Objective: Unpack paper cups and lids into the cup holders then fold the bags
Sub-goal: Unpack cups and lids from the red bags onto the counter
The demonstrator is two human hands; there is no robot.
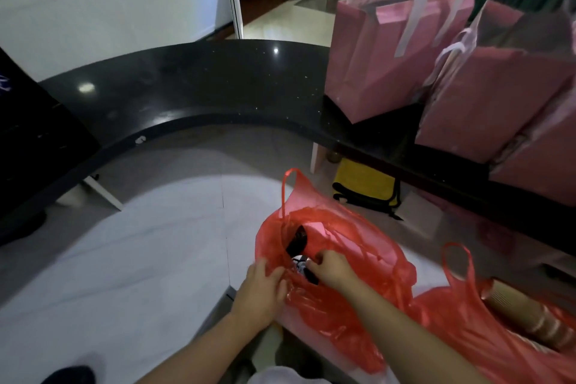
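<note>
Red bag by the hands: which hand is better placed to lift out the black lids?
Probably the right hand: it already reaches into the red bag at the black lids. The left hand grips the bag's edge.

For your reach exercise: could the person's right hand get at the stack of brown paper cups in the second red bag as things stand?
Probably yes. The right hand is inside the other red bag; the cups lie exposed in their open bag beside that arm, nothing covering them.

No readable text, label, brand or number appears anywhere. A pale mark at the left edge is too blurred to read.
</note>
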